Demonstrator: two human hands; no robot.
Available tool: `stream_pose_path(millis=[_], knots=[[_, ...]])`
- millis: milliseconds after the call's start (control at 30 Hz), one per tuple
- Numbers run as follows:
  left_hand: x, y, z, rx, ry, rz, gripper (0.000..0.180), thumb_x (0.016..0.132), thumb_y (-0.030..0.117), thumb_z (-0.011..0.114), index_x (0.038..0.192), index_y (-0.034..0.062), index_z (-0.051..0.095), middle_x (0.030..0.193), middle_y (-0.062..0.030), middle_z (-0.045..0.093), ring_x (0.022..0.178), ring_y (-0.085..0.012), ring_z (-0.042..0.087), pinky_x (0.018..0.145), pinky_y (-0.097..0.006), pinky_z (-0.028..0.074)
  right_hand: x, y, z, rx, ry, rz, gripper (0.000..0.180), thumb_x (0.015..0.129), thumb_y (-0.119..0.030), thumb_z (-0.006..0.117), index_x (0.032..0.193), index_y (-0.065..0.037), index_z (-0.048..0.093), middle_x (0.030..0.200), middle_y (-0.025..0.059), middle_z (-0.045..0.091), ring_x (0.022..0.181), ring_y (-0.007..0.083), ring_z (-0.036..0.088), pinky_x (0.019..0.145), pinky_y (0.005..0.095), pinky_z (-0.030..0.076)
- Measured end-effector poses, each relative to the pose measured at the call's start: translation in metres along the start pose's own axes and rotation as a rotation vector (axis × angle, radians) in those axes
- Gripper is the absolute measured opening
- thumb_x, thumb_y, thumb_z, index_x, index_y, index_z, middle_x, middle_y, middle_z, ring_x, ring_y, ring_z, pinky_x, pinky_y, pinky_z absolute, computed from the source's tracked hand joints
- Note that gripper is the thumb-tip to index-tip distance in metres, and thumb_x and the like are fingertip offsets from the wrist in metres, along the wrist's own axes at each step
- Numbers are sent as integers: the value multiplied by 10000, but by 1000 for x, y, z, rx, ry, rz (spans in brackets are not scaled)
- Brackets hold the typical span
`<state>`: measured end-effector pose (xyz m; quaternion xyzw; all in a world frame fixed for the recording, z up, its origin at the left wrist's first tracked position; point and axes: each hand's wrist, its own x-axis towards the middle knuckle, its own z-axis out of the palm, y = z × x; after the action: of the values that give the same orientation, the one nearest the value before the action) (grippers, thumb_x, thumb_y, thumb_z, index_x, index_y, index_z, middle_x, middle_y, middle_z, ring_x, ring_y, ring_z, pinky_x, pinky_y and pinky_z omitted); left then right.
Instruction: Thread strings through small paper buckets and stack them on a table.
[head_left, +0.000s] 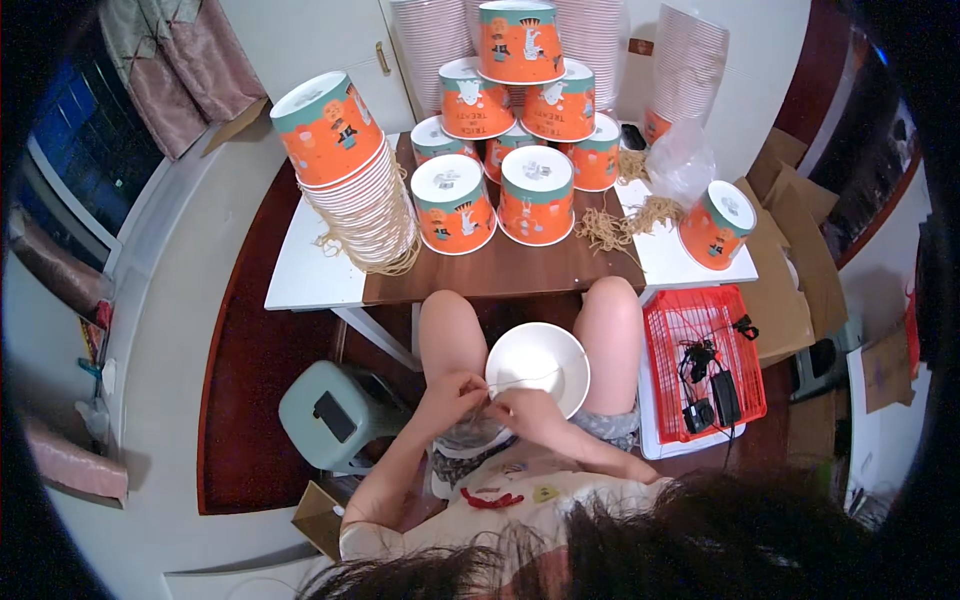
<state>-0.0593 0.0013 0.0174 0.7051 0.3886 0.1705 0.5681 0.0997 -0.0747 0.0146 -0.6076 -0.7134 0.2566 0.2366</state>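
Observation:
A white-lined paper bucket (545, 350) rests between my thighs, its open mouth facing up. Across that mouth runs a thin cord (530, 381), pale and slightly curved. At the near left rim, my left hand (455, 398) is closed in a pinch on the cord. Close beside it, my right hand (528, 412) is closed too, fingers pinched at the near rim. What sits between the right fingertips is too small to make out.
Orange and teal buckets (537, 205) stand upside down in a pyramid on the table (400, 285). A tall nested stack (355, 205) leans at left, draped with cords. Loose tan cords (605, 230) lie at right. A red basket (660, 330) holds black cables; a phone lies on a stool (300, 405).

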Motion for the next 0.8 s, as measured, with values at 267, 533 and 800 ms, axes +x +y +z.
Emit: stream_pose_path(millis=[267,533,800], knots=[[4,19,4,51,37,22,140,790,128,555,770,-6,519,638,-49,543,579,-91,510,507,-236,403,13,21,5,233,238,-105,114,697,-152,636,779,-73,636,740,97,570,646,284,567,583,350,461],[-12,22,7,308,199,112,145,757,148,575,794,9,556,686,-111,581,591,-195,565,560,-298,450,12,23,13,330,259,-38,82,691,-123,670,724,-56,634,666,49,556,535,137,498,501,250,406],[-22,-23,26,462,70,-4,193,749,213,579,849,50,600,723,-109,607,658,-247,600,605,-330,473,11,25,13,501,210,33,91,714,-132,638,754,-52,623,694,66,572,527,153,521,509,270,425]])
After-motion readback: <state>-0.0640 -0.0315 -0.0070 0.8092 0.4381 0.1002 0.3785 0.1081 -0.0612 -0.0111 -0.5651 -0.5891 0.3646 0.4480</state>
